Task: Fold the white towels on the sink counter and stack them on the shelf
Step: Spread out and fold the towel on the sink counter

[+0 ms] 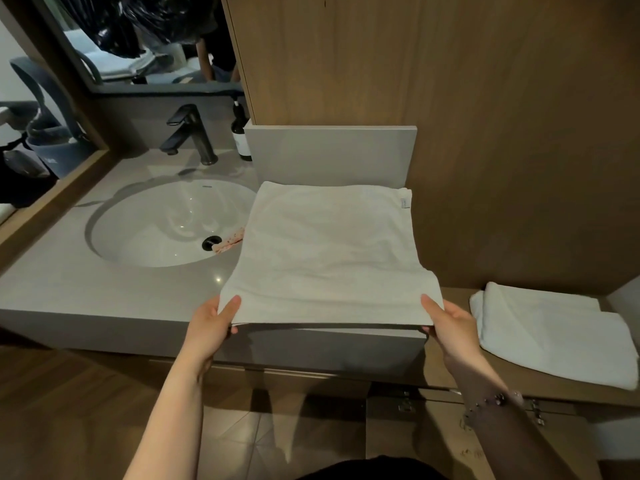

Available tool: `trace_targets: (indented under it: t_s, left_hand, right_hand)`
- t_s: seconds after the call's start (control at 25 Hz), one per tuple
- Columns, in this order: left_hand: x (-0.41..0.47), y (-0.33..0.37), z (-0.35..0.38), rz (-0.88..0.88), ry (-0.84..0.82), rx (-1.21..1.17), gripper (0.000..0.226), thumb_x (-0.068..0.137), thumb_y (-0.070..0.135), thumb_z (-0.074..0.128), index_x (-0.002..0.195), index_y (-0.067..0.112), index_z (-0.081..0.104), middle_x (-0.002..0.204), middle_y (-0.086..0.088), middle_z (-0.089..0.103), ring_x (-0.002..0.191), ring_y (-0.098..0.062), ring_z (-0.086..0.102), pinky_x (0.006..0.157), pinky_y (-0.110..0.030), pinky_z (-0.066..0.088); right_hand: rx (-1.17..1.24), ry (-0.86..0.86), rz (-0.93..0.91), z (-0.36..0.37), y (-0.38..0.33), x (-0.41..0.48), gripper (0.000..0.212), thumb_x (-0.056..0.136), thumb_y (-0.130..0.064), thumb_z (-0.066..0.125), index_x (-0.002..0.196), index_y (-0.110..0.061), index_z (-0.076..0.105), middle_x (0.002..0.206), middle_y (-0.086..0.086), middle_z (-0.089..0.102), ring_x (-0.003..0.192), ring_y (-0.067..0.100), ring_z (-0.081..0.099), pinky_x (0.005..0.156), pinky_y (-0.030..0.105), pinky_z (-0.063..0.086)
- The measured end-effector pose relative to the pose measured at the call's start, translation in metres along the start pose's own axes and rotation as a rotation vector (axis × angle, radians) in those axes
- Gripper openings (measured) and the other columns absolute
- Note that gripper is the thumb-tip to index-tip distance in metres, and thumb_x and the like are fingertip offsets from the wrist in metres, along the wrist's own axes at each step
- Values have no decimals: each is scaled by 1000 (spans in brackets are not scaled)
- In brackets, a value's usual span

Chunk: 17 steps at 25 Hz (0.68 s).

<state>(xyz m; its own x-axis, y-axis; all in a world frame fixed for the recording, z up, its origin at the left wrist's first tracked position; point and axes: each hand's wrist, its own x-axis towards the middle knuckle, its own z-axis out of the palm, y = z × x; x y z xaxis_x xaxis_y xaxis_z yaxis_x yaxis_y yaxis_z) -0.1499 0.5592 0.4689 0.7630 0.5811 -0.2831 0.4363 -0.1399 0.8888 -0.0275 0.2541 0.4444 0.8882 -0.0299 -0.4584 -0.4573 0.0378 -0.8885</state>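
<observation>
White towel (329, 251) (folded) on counter (104, 292)

The towel (329, 251) on the counter (104, 285) is white cloth, matt, with a soft, slightly nubby pile and a small sewn label at one corner. The folded towels (550, 334) on the shelf (554, 389) look like the same cloth. The counter is grey, smooth and matt, stone-like with faint streaks. The basin (156, 230) is glossy white, ceramic by its look. The faucet (194, 136) is dark metal with a dull sheen. The wall panel (485, 98) and the shelf show brown wood grain, matt.
</observation>
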Motion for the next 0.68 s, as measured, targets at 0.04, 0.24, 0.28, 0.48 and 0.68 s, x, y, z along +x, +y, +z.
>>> trace_targets:
  t_s: [0.04,0.24,0.28,0.48,0.68]
  left_hand:
    - [3,2,-2,11,-1,23,22,97,27,46,84,16,59,66,1,58,60,-14,48,60,-24,39]
    - [12,-5,-4,-87,74,72,18,92,23,57,84,8,63,51,-4,49,51,-16,44,57,-26,36]
    - [13,-6,-4,-119,98,53,17,91,22,59,85,6,63,51,-4,47,51,-16,42,55,-26,35]
    - [2,-10,6,-291,-7,-484,20,90,23,60,101,7,60,71,-3,58,63,-12,53,64,-22,49]
    - [-15,-19,20,-273,-91,-680,28,94,19,51,122,18,47,109,-9,65,95,-24,67,72,-28,59]
  right_hand:
    - [-17,17,-17,0,0,0,19,92,-21,59,108,-12,64,92,1,67,89,16,63,68,23,46]
    - [-178,107,-41,-2,13,-1,19,87,-26,65,96,-9,68,88,2,68,86,20,62,77,32,46]
    - [-203,95,-44,-2,14,-2,18,88,-25,64,89,-7,68,83,4,68,80,20,61,73,31,45]
    - [-368,-40,-96,-6,10,-2,18,91,-22,59,95,-7,65,92,14,66,81,20,59,72,34,46]
    - [-260,-75,-59,-7,8,-7,8,92,-18,57,99,-17,62,93,-5,65,87,12,60,70,27,48]
